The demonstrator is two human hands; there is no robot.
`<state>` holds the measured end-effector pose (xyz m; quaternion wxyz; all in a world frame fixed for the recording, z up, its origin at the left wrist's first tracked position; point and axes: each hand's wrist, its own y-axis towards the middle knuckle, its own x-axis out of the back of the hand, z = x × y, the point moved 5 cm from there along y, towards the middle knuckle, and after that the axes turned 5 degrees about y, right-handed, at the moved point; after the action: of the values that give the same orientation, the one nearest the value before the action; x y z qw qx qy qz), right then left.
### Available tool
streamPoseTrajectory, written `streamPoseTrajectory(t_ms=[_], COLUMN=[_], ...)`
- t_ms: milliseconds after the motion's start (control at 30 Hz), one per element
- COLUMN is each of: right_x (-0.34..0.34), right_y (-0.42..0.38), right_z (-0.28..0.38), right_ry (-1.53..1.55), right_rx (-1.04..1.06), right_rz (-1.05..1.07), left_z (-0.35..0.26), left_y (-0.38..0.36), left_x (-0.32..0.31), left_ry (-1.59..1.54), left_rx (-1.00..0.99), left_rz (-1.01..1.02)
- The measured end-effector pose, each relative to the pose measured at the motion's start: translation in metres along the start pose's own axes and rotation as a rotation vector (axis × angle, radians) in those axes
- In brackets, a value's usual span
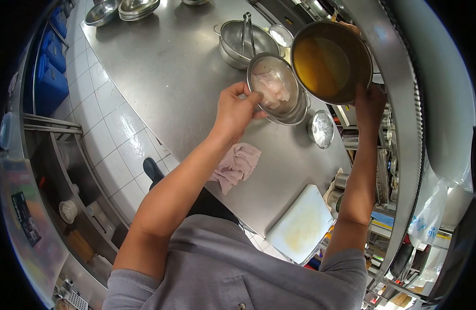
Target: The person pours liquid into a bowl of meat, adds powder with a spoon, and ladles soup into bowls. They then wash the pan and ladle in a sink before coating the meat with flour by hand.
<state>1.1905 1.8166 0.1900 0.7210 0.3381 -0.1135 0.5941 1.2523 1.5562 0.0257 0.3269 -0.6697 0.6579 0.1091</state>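
Observation:
My left hand (239, 109) pinches the near rim of a small metal bowl (294, 92) that tilts toward me. Pale, wet-looking pieces of raw meat or fish (271, 88) lie in it. Under this bowl the edge of another metal vessel (297, 119) shows. In my right hand (370, 102), the near side of a deep round metal pot (363, 67) is gripped; amber liquid (320, 64) covers much of its bottom. The pot is close beside the bowl, to its right. My right fingers are partly hidden against the pot's wall.
Behind the bowl stands a strainer over a pan (230, 39), with tongs (247, 33) in it. Small bowls of white powder (321, 129) sit nearby. A pink cloth (238, 164) and a white cutting board (302, 222) lie on the steel table (165, 67). Metal bowls (137, 8) stand at the far left.

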Motion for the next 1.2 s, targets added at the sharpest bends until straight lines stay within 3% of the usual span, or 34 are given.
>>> streamPoseTrajectory(t_ms=[67,233,533,733,1200], right_x=[0.012,0.017,0.010,0.020,0.032], right_y=[0.008,0.010,-0.009,0.001,0.013], right_z=[-0.042,-0.029,0.001,-0.006,-0.024], right_ry=[-0.132,-0.769,-0.393,-0.678,-0.805], right_rx=[0.144,0.478,0.385,0.414,0.431], right_rz=[-0.105,-0.072,-0.116,-0.120,-0.146], left_z=[0.002,0.001,-0.001,0.001,0.006], left_y=[0.003,0.005,0.006,0.009,0.016], left_x=[0.001,-0.001,-0.007,-0.010,-0.016], left_ry=[0.012,-0.037,0.011,-0.024,-0.015], left_rx=[0.008,-0.016,0.000,0.000,0.017], left_rz=[0.000,-0.009,0.032,0.050,0.042])
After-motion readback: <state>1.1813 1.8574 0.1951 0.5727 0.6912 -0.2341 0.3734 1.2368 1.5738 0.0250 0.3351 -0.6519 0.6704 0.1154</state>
